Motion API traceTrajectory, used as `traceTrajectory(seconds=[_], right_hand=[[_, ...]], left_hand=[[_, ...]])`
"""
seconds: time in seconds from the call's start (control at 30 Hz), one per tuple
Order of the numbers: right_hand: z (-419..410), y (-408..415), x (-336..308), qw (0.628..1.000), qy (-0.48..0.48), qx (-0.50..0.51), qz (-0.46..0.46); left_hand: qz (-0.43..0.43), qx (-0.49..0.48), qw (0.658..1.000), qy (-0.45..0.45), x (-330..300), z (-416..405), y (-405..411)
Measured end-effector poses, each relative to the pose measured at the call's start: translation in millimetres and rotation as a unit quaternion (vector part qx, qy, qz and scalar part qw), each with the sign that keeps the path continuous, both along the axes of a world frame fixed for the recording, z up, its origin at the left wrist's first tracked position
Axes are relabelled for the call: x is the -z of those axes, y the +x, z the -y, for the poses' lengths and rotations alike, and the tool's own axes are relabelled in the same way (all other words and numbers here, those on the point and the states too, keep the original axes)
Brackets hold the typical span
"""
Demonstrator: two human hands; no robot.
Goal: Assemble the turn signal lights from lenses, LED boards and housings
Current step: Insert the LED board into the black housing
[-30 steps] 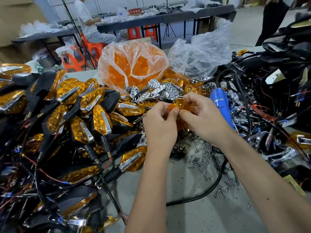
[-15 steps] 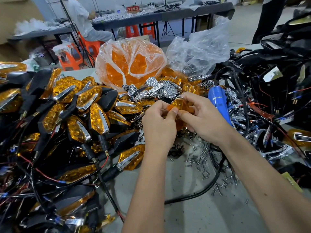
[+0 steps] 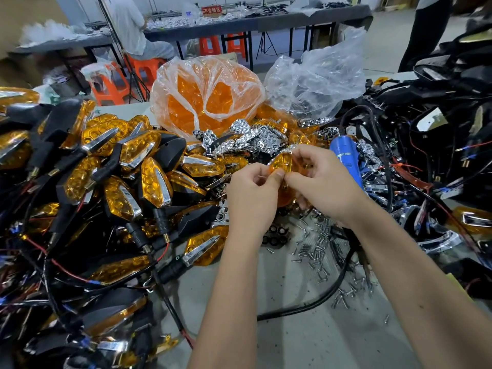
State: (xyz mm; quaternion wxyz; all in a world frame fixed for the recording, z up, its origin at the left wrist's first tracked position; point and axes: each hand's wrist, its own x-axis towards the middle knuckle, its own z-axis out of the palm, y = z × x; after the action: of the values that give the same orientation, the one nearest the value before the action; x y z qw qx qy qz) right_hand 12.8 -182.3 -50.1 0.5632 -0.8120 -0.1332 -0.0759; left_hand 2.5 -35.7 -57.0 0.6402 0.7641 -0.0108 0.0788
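Item: amber lens (image 3: 281, 163), one piece, held above the surface (image 3: 306, 331) between both hands.

Grip: my left hand (image 3: 251, 194) pinches its near edge with thumb and forefinger; my right hand (image 3: 323, 182) is clamped on its right side, fingers curled over the top. A chrome part seems to sit along the lens's far edge; I cannot tell whether it is seated.

Handling, as I judge it: light, stiff moulded plastic, glossy and likely slippery, prone to scratching or cracking if squeezed. Best held by the rim, off the face.

Near the grip: screws (image 3: 319, 251) below, blue driver (image 3: 346, 161) to the right, bagged lenses (image 3: 207, 94) beyond.

Writing: red sign (image 3: 211, 9) far beyond, characters too small to read; driver label illegible.
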Motion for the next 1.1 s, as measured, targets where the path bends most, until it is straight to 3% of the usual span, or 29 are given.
traceTrajectory(seconds=[0.1,0.27,0.43,0.6,0.67,0.73,0.83,0.97,1.1], right_hand=[[9,-5,-11,0.998,0.04,-0.03,-0.022],[30,-10,-22,0.992,0.009,-0.12,-0.038],[41,-11,-26,0.989,0.01,-0.124,-0.081],[44,-11,-26,0.961,-0.181,-0.16,-0.138],[36,-11,-26,0.945,-0.204,-0.198,-0.163],[29,-12,-26,0.929,-0.204,-0.24,-0.195],[21,-12,-24,0.906,-0.227,-0.28,-0.221],[20,-11,-23,0.931,-0.239,-0.229,-0.153],[25,-10,-27,0.937,-0.247,-0.207,-0.134]], left_hand=[[-0.015,0.047,0.999,-0.018,-1,2,-4],[-0.05,0.118,0.991,-0.04,-5,-8,-8],[-0.093,0.168,0.981,-0.023,-13,-19,-11],[-0.102,0.218,0.945,0.22,-7,-38,-6],[-0.094,0.223,0.929,0.279,-7,-38,-4],[-0.071,0.192,0.918,0.341,-8,-37,-3],[-0.045,0.141,0.92,0.364,-6,-34,-2],[0.011,0.087,0.928,0.363,-4,-24,-3],[0.053,0.025,0.954,0.295,0,-14,-4]])
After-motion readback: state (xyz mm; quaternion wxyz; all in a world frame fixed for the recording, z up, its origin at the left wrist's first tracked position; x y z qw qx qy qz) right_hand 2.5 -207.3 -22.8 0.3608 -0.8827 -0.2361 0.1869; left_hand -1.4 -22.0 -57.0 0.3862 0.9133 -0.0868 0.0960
